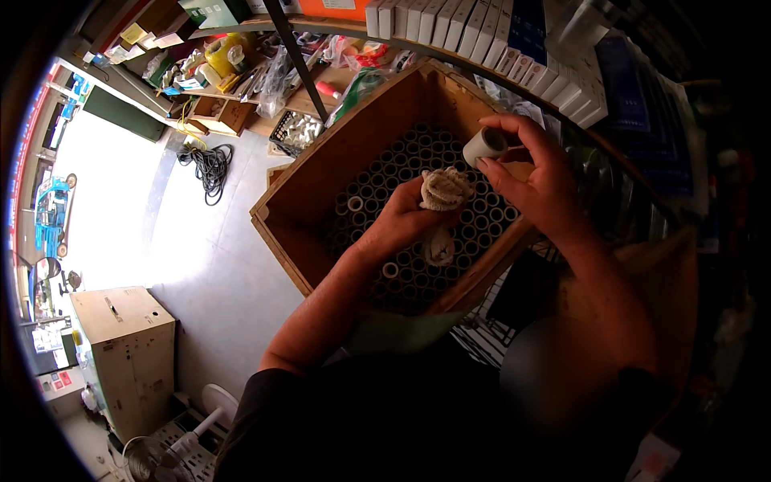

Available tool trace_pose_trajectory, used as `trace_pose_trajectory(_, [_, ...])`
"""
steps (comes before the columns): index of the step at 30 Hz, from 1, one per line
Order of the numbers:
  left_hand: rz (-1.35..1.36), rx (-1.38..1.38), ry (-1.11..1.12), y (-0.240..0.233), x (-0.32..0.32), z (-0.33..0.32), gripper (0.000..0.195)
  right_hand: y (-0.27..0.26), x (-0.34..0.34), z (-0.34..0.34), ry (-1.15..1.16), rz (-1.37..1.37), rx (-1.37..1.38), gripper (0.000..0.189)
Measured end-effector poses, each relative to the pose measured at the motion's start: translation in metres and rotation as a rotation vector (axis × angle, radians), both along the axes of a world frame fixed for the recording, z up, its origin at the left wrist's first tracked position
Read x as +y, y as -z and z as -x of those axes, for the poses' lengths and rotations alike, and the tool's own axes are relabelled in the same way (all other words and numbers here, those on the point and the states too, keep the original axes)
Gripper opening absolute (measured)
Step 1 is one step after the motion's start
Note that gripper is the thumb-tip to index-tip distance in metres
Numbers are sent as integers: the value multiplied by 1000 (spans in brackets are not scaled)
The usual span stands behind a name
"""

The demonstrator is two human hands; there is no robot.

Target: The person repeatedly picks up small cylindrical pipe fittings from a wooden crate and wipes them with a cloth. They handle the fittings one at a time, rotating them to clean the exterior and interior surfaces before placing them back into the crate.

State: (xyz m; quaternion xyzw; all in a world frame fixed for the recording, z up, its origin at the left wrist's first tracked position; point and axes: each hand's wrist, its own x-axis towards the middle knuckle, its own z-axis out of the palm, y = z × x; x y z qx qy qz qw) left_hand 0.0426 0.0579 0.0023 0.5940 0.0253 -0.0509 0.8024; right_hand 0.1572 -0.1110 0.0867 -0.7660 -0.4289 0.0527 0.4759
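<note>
Between the thumb and fingers of my right hand [536, 172] is a short grey pipe coupling [477, 149], its open end turned to the upper right. My left hand [400, 220] grips a bunched, off-white cloth [446, 188], part of which hangs below the fist. Both hands are above a deep wooden box [337, 162]. Rows of similar couplings [415, 147] stand on end inside it, packed close together. Two paler ones, a left coupling [355, 203] and a lower coupling [390, 270], stand out among them. My left forearm hides some of the rows.
A shelf with upright white cartons [446, 24] runs behind the box. Left of it are a black basket of white fittings [298, 132] and a coiled black cable [208, 169] on the floor. A cabinet [129, 355] and a fan [156, 458] stand at lower left.
</note>
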Motion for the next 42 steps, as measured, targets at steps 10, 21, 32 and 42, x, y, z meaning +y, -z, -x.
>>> trace_pose_trajectory(10, [-3,11,-2,2,-1,1,34,1,3,10,-110,75,24,37])
trace_pose_trajectory(21, [31,-41,-12,4,-1,2,35,0,7,15,-174,26,150,33])
trace_pose_trajectory(32, [58,-53,-21,1,-1,3,35,-1,1,3,-54,60,-80,37])
trace_pose_trajectory(42, [-4,-82,-7,1,-2,3,35,1,-2,1,-33,161,-75,37])
